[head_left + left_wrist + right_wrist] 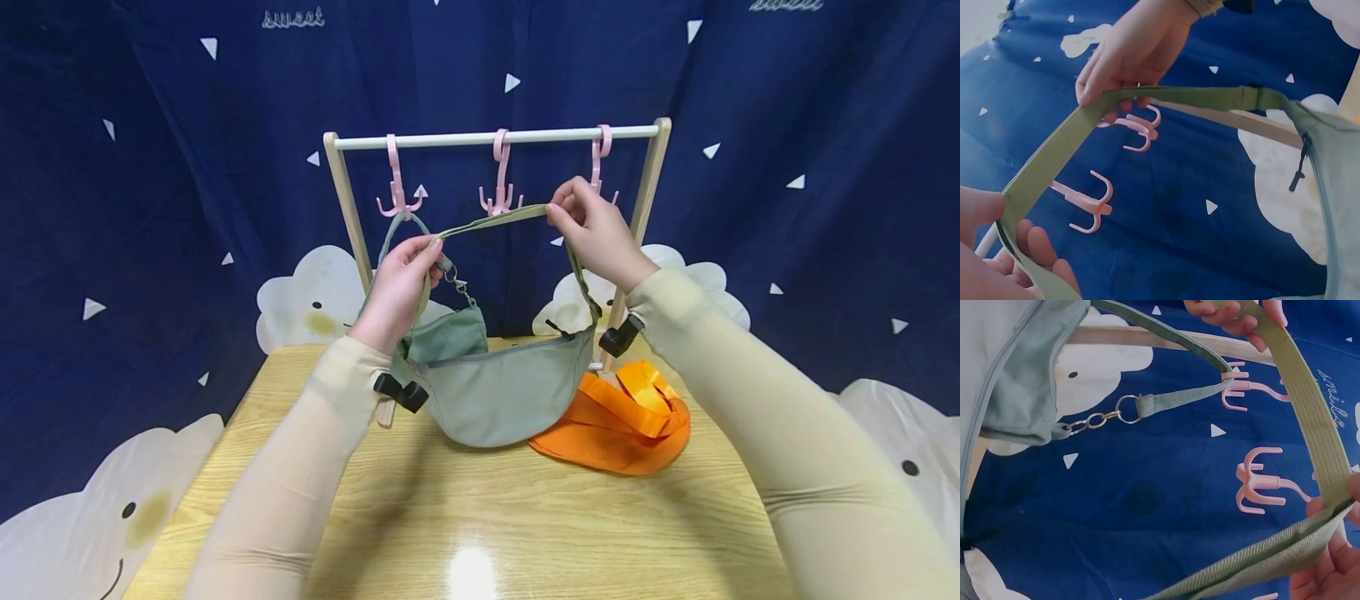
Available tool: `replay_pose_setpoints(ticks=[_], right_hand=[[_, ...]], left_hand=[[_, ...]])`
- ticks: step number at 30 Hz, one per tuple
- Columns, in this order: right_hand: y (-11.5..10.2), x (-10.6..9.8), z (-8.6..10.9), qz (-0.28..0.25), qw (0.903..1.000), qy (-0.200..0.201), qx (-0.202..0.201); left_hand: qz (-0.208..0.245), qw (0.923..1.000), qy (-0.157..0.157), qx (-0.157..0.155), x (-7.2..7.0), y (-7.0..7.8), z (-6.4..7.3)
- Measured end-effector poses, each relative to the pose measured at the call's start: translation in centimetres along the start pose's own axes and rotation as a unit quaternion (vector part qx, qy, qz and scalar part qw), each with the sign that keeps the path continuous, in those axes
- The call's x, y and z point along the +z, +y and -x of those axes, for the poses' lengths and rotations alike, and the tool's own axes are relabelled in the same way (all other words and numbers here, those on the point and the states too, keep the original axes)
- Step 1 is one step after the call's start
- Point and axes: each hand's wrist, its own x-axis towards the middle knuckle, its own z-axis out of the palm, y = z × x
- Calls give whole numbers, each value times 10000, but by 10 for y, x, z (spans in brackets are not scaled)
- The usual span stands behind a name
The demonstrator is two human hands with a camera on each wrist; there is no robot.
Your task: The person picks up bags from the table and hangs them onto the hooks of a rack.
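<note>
A grey-green crescent-shaped waist bag hangs from its olive strap, held up by both hands in front of the rack. My left hand pinches the strap on its left side between thumb and fingers. Higher up on the right, my right hand pinches the strap too, so a stretch of webbing runs taut between them. In the left wrist view the bag's black zipper pull dangles. Just behind the strap's middle is the central pink hook, with nothing hanging on it.
A wooden rack with a white rail carries three pink hooks. On the left hook hangs a smaller green bag with a chain link. An orange bag lies on the wooden table at right. A blue curtain backs everything.
</note>
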Motion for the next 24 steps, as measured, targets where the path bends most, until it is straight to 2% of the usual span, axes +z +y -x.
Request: replay_pose_setpoints(ticks=[5,13,19,24], right_hand=[[0,5,-5,-236,9995,143,123],[-1,15,-12,-441,9975,524,143],[-2,20,-16,-385,9971,647,97],[-2,24,-18,-415,9974,571,163]], left_hand=[[566,9982,205,-61,6,2,-4],[1112,9926,491,-25,14,4,-8],[1254,9897,684,-59,17,5,-13],[1096,9909,776,64,16,2,-17]])
